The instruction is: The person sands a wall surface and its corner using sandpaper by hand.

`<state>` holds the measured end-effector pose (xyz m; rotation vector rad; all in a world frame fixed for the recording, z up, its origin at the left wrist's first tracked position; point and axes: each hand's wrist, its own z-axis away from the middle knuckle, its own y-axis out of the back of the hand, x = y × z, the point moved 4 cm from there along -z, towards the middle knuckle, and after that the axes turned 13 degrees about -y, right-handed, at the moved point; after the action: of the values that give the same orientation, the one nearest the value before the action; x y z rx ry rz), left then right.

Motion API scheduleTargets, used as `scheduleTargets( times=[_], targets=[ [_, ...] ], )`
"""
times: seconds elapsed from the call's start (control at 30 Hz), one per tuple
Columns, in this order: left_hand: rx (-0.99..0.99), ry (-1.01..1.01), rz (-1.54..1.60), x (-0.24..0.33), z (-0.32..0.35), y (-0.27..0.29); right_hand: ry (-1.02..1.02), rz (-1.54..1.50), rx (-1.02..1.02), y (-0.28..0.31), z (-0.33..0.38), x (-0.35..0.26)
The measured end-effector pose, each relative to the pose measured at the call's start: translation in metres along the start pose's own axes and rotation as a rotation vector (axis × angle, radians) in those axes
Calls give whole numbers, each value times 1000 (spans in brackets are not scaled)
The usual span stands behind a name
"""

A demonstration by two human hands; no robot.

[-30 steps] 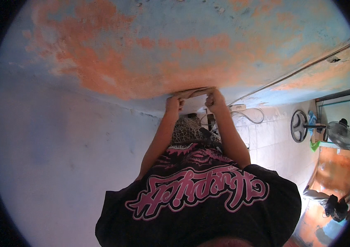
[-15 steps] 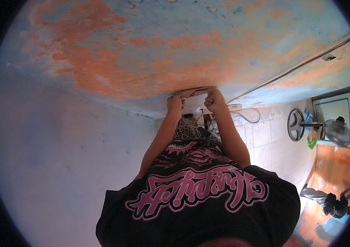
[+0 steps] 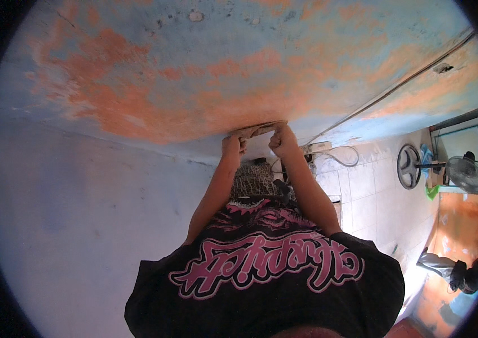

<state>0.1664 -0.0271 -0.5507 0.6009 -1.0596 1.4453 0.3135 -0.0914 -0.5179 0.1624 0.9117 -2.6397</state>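
Observation:
A folded brown strip that looks like sandpaper [image 3: 257, 131] lies against the patchy wall [image 3: 194, 96], stretched between my two hands. My left hand [image 3: 233, 146] is closed on its left end, with the fingers curled under. At the other end my right hand [image 3: 283, 141] pinches it, knuckles close to the wall. The strip bows a little in the middle. Around it the wall surface shows worn orange, blue and grey paint. Part of the strip is hidden by my fingers.
A smooth pale wall [image 3: 92, 225] meets the patchy one at my left. A cable [image 3: 396, 87] runs along the wall on the right. Beyond the tiled floor [image 3: 363, 186] stand a fan [image 3: 465, 173] and a pale door [image 3: 467, 146]. Dark cloth [image 3: 464, 277] hangs at the lower right.
The view has shifted slightly, and the hands and the wall both sit a little farther left in it. Both hands keep their hold on the strip.

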Motion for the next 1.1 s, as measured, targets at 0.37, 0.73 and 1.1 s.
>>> scheduleTargets(
  times=[0.37,0.73,1.1],
  targets=[
    [-119,-70,27,2,-5,9,-6,32,-132,12,-18,-6],
    [207,-128,121,12,-13,123,-118,424,-187,-51,-21,69],
    [266,-83,162,25,-3,102,-164,264,-113,-49,-17,71]
  ],
)
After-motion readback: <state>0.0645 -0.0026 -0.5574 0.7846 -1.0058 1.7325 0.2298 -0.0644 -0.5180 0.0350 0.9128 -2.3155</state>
